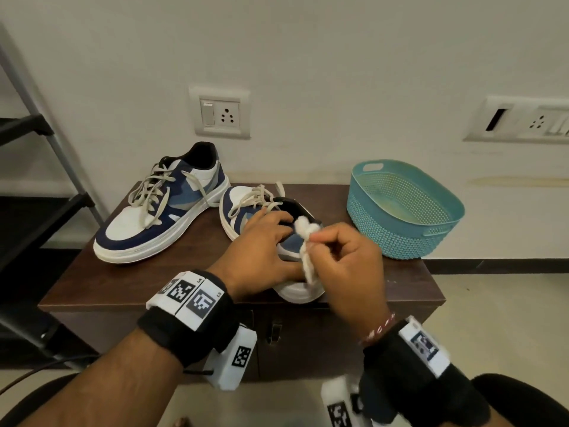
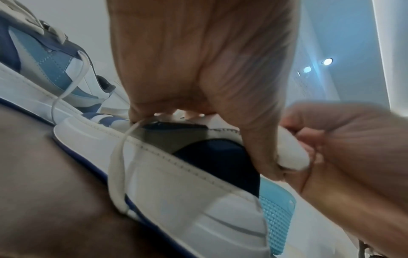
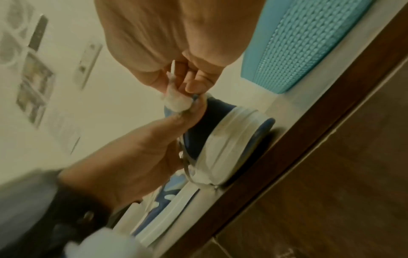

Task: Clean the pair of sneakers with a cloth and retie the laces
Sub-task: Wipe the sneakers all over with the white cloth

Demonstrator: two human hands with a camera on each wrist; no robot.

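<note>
Two blue-and-white sneakers with loose cream laces stand on a dark wooden cabinet top [image 1: 409, 285]. The far sneaker [image 1: 160, 211] stands untouched at the left. My left hand [image 1: 274, 238] grips the near sneaker [image 1: 300, 292] at its collar, with the fingers curled into the opening and the thumb [image 2: 258, 148] on the heel side. My right hand [image 1: 323, 241] pinches a bunched white cloth [image 1: 308, 266] against the blue heel side of that sneaker [image 3: 227, 137]. The cloth [image 3: 176, 102] shows between the right fingers. A lace [image 2: 117, 171] hangs over the sneaker's white sole [image 2: 176, 183].
A teal perforated plastic basket [image 1: 406, 211] stands at the cabinet's right rear, close to the near sneaker. Wall sockets [image 1: 220, 114] are behind. A dark metal rack [image 1: 34, 192] stands to the left. The cabinet's front edge [image 1: 123, 303] is just below the sneaker's heel.
</note>
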